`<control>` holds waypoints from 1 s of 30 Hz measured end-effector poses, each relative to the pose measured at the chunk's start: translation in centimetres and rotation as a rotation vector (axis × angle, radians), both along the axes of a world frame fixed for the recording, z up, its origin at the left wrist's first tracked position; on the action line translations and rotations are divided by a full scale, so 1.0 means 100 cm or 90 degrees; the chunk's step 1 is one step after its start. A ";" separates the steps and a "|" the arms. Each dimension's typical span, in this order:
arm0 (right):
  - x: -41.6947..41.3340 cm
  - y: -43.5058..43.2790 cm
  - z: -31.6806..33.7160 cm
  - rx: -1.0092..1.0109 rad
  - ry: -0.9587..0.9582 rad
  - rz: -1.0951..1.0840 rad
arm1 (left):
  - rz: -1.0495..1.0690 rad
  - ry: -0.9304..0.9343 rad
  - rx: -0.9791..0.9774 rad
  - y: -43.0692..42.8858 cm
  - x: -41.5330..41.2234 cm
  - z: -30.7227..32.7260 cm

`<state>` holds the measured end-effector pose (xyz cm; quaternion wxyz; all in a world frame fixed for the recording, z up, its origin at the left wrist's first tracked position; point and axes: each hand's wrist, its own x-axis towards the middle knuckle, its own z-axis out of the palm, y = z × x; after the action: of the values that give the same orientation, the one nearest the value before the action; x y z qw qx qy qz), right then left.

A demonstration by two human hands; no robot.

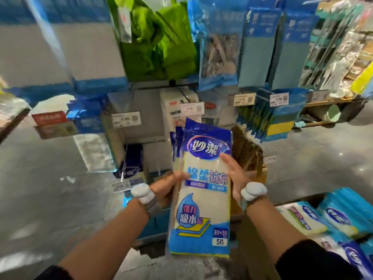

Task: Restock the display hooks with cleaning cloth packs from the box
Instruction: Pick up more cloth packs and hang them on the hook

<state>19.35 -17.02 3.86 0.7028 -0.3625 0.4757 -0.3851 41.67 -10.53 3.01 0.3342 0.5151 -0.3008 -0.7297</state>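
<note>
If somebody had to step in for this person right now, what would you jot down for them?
Left hand and right hand: both grip one stack of cleaning cloth packs, held upright between them, fingers on the front pack.
More packs lie in the box at lower right.
Display hooks are ahead, some already carrying goods.
Done: a stack lifted out.
Left: hang it on a hook, then empty the box.

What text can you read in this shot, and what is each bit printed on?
On the front pack, held in the left hand and right hand:
"妙潔"
"棉柔抹布"
"强力吸水"
"30×30"
"5片"
The two small banners under "棉柔抹布" are too blurred.
Packs in the box: same logo, blurred.
Price tags: one seems "7.9", unsure; the rest are unreadable.
</note>
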 end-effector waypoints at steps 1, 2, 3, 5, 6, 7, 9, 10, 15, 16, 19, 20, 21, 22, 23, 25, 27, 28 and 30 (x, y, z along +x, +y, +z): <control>0.017 0.005 0.003 0.015 -0.045 0.009 | 0.011 0.005 -0.014 0.004 0.016 -0.003; 0.034 0.010 0.006 0.028 -0.056 0.014 | 0.028 0.015 -0.026 0.010 0.031 -0.003; 0.040 0.010 0.006 0.036 -0.063 0.022 | 0.045 0.021 -0.034 0.011 0.036 -0.005; 0.072 0.019 0.008 0.031 -0.063 0.046 | 0.098 0.018 -0.068 0.022 0.062 0.000; 0.088 0.021 0.007 0.021 -0.051 0.045 | 0.141 0.024 -0.091 0.026 0.075 0.004; 0.101 0.025 0.007 0.011 -0.046 0.042 | 0.202 0.035 -0.122 0.026 0.089 0.008; 0.132 0.035 0.007 -0.029 -0.043 0.059 | 0.341 0.050 -0.155 0.026 0.121 0.015; 0.146 0.041 0.004 -0.058 -0.042 0.072 | 0.379 0.038 -0.168 0.027 0.137 0.020; 0.209 0.067 -0.003 -0.042 -0.053 0.106 | 0.435 -0.040 -0.166 0.042 0.196 0.020; 0.213 0.068 -0.005 -0.031 -0.060 0.112 | 0.438 -0.060 -0.147 0.043 0.200 0.019; 0.237 0.075 -0.006 -0.015 -0.029 0.144 | 0.484 -0.147 -0.123 0.047 0.227 0.012; 0.245 0.076 -0.005 -0.015 -0.013 0.148 | 0.495 -0.175 -0.111 0.049 0.235 0.010; 0.248 0.076 -0.003 -0.022 0.002 0.148 | 0.497 -0.193 -0.108 0.050 0.238 0.008; 0.256 0.074 -0.001 -0.039 0.013 0.144 | 0.499 -0.211 -0.109 0.051 0.246 0.005; 0.263 0.070 0.001 -0.054 0.027 0.126 | 0.492 -0.229 -0.109 0.051 0.251 0.003; 0.269 0.057 0.003 -0.113 0.074 0.053 | 0.465 -0.263 -0.107 0.050 0.255 -0.002; 0.275 0.041 -0.002 -0.156 0.116 0.036 | 0.451 -0.287 -0.104 0.051 0.257 -0.005; 0.278 0.034 -0.006 -0.143 0.116 0.050 | 0.454 -0.295 -0.106 0.050 0.258 -0.007; 0.280 0.024 -0.017 -0.082 0.099 0.082 | 0.456 -0.321 -0.113 0.049 0.258 -0.007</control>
<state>47.34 -14.66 2.14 0.6622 -0.4658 0.4786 -0.3397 67.51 -5.60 2.30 0.5246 0.7182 -0.2369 -0.3909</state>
